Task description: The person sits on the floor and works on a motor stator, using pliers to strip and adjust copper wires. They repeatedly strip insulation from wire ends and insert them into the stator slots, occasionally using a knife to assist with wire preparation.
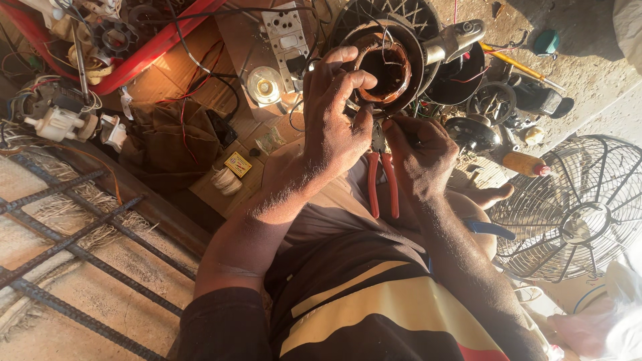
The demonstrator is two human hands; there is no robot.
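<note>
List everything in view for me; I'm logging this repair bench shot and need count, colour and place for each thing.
motor stator: one, copper windings in a dark ring, top centre, held
pliers: one, red handles, centre, below the stator
fan guard: one, grey wire, right
red tray: one, top left, full of parts
white pump part: one, far left
steel bars: several, dark, lower left
left hand: grips the stator rim
right hand: holds the pliers at the stator

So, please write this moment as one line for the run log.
left hand: holds round copper-wound motor stator | right hand: grips red-handled pliers at stator rim | wire fan guard: floor, right side
</note>
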